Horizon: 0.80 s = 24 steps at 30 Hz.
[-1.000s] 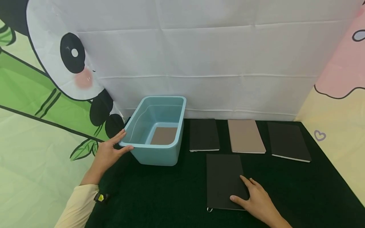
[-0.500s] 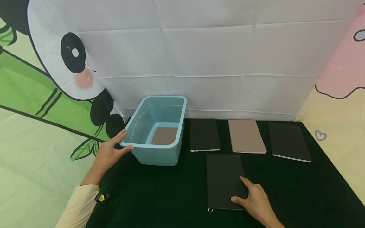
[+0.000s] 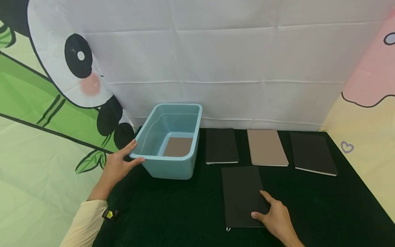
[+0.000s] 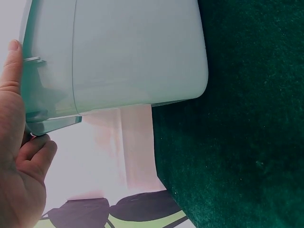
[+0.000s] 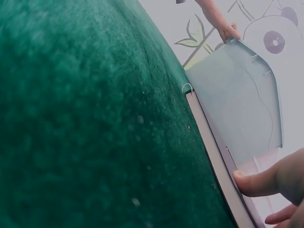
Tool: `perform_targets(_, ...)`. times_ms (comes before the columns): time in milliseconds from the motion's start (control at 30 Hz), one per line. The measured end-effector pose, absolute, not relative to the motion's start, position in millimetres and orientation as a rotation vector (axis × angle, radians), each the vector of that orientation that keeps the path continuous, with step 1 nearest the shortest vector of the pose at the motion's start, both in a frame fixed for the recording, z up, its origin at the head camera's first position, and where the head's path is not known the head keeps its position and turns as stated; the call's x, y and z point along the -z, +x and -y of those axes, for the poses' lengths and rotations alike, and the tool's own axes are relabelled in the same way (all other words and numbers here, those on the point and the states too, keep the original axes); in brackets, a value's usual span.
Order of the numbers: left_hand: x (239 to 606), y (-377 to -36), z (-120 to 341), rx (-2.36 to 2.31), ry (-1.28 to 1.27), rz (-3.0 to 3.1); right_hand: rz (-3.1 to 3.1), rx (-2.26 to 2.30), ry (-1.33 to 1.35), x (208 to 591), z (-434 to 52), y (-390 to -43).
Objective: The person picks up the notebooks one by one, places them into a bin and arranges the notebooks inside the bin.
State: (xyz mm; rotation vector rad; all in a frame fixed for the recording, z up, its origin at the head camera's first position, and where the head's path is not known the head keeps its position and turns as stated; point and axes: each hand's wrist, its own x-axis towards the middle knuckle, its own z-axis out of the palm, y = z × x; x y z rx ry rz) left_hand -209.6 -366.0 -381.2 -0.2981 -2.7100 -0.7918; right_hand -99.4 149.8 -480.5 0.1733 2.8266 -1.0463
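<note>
A black notebook [image 3: 242,197] with a pale ribbon loop at its lower left corner lies near the front. My right hand [image 3: 277,219] holds its right side, thumb on the cover and index finger at the edge; the other fingers are mostly hidden. In the right wrist view, the thumb [image 5: 259,183] presses the cover beside the notebook's page edge [image 5: 213,147]. My left hand [image 3: 118,166] grips the near left corner of a light blue plastic bin [image 3: 168,168], thumb along the front rim. Inside the bin a flat brown-grey notebook-like item [image 3: 178,146] lies on the bottom.
Behind the held notebook lie a smaller black notebook [image 3: 221,146], a tan notebook [image 3: 267,147] and another black notebook [image 3: 313,153]. They rest on a dark green cloth [image 3: 172,209]. A printed curtain [image 3: 222,68] hangs close behind the bin and notebooks.
The front notebook has turned slightly, its top edge shifting left and its lower left corner right. My right hand's wrist has swung a little left; my left hand stays on the bin.
</note>
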Motion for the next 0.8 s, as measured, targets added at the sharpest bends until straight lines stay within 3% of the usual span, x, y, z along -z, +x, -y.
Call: perform_targets(800, 380.8, -209.4, 365.2, 0.805, -0.300, 2.705, -2.257, 1.697, 0.131, 472.0, -175.8, -113.2)
